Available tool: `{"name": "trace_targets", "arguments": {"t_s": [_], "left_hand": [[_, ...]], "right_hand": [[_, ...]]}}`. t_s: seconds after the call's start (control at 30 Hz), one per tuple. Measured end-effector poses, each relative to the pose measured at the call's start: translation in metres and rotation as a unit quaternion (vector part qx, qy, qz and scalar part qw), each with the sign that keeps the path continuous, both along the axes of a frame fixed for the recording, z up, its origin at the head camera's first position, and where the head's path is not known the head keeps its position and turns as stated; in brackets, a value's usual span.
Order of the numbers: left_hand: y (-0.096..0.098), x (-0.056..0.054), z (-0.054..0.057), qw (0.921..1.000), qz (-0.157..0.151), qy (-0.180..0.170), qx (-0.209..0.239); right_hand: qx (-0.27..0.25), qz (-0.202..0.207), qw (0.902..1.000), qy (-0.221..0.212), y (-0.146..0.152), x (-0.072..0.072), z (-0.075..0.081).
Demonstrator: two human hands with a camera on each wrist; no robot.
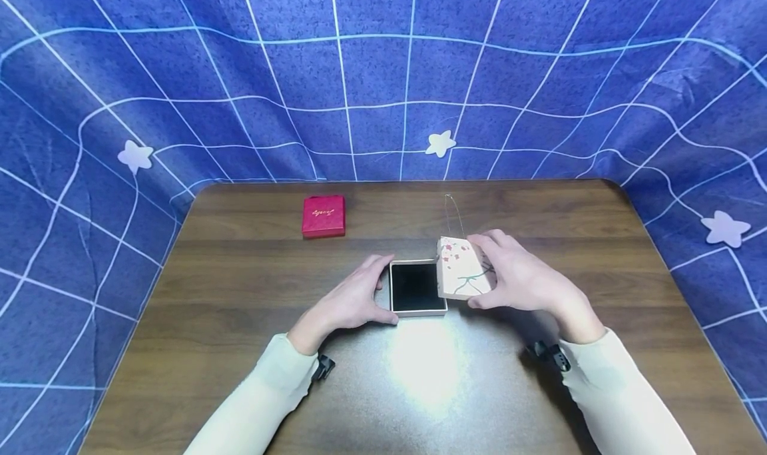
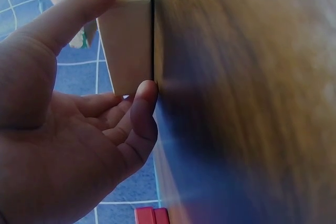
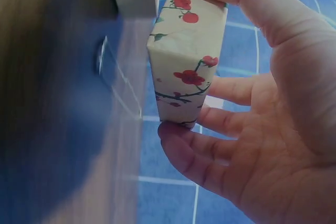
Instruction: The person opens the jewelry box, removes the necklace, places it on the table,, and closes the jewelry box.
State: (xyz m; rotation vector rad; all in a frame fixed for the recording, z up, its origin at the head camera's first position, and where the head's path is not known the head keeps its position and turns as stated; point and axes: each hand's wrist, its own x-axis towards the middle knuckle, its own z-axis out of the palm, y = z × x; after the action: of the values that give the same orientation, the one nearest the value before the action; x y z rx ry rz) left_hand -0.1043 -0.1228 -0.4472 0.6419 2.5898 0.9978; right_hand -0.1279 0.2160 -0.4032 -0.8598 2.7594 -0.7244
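An open box base (image 1: 417, 288) with pale walls and a black inside sits on the table. My left hand (image 1: 357, 297) grips its left end, the thumb at the near side and the fingers at the far side. In the left wrist view the base (image 2: 127, 40) shows its plain cream wall between thumb and fingers. My right hand (image 1: 520, 278) holds the box lid (image 1: 460, 268), cream with red blossoms and dark branches, tilted over the base's right end. A thin chain (image 1: 453, 214) lies beyond the lid; its loop (image 3: 118, 77) also shows in the right wrist view.
A small red box (image 1: 323, 216) with gold lettering stands at the back left of the wooden table (image 1: 240, 268). Behind the table hangs a blue curtain (image 1: 383, 68) with white lines and stars. Light glares on the table's near middle.
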Motion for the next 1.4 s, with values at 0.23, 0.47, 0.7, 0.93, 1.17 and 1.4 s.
{"name": "trace_targets", "arguments": {"t_s": [0.23,0.47,0.7,0.93,1.17,1.4], "left_hand": [[0.001,0.0,0.0,1.0,0.005,-0.003,-0.003],[0.001,0.0,0.0,0.9999,0.006,-0.006,0.006],[0.0,-0.001,-0.002,0.9999,0.002,-0.006,0.014],[-0.001,-0.001,-0.002,0.9998,0.004,-0.006,0.016],[-0.001,0.0,-0.003,0.9999,0.011,-0.012,0.003],[-0.001,0.0,-0.003,0.9998,0.012,-0.016,-0.005]], "right_hand": [[0.012,0.018,0.9997,0.007,-0.029,0.002,-0.002],[0.02,0.027,0.9994,0.013,-0.051,0.005,-0.004],[0.035,0.029,0.9987,0.021,-0.067,0.007,-0.006],[0.042,0.035,0.998,0.03,-0.076,0.006,-0.01],[0.057,0.036,0.9974,0.026,-0.08,0.006,-0.013],[0.061,0.039,0.997,0.027,-0.081,0.006,-0.014]]}}
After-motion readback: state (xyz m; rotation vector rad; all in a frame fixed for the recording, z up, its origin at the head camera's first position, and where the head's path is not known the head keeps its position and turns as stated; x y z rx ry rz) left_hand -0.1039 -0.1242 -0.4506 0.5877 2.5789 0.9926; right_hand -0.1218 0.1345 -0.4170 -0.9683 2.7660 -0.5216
